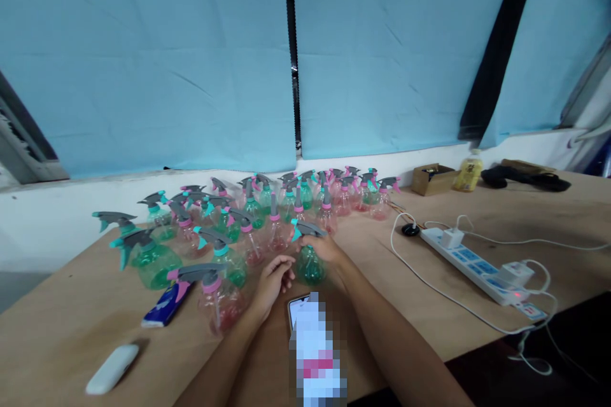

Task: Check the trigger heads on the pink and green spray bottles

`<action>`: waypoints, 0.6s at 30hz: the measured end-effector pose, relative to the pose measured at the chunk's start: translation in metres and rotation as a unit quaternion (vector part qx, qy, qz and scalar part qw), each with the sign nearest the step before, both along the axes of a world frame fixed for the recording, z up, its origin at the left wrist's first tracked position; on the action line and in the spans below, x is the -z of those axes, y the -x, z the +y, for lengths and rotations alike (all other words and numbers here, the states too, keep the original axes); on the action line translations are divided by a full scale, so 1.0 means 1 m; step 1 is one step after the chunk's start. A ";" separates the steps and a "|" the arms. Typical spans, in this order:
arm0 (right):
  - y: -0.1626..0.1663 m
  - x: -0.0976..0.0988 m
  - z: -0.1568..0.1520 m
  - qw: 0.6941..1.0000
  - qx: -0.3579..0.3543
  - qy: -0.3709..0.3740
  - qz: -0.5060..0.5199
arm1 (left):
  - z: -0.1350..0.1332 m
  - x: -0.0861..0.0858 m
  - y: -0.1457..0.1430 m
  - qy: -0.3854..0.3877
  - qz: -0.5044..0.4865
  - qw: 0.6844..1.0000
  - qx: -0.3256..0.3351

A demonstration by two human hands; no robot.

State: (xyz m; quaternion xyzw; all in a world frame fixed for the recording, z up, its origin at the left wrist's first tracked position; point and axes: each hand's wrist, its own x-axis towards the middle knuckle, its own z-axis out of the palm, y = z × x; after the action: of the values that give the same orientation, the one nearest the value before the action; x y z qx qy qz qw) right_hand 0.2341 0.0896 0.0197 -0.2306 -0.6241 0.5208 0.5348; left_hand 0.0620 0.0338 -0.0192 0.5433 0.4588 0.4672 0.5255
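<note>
My right hand (321, 245) is wrapped round the neck of a green spray bottle (311, 267) with a grey and turquoise trigger head. The bottle stands upright near the table's middle. Just left of it, my left hand (275, 281) is loosely curled with fingers partly apart, and no object shows in it. Below the two hands lies a phone (296, 313), its lower part covered by a blurred patch. A pink spray bottle (220, 306) stands left of my left forearm, and another clear pink bottle (252, 247) is behind that hand.
Several pink and green spray bottles (155, 264) crowd the wooden table (377, 273) at left and back. A blue packet (165, 306) and white case (112, 369) lie front left. At right are a power strip (470, 264) with cables, a cardboard box (432, 181) and a yellow drink bottle (468, 173).
</note>
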 end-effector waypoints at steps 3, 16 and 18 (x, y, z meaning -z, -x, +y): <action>0.000 -0.002 -0.001 1.000 -0.008 -0.017 -0.011 | 0.000 0.000 0.000 -0.005 -0.001 1.000 0.002; 0.000 0.001 0.000 1.000 -0.001 -0.023 -0.002 | 0.000 -0.001 -0.001 0.000 0.001 1.000 0.003; 0.000 -0.001 -0.001 1.000 0.001 -0.024 -0.003 | 0.000 -0.001 -0.001 0.001 0.003 1.000 0.000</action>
State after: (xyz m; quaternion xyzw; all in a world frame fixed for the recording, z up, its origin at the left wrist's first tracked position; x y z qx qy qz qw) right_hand 0.2341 0.0884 0.0204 -0.2200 -0.6379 0.5044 0.5388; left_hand 0.0629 0.0334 -0.0179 0.5444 0.4604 0.4651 0.5248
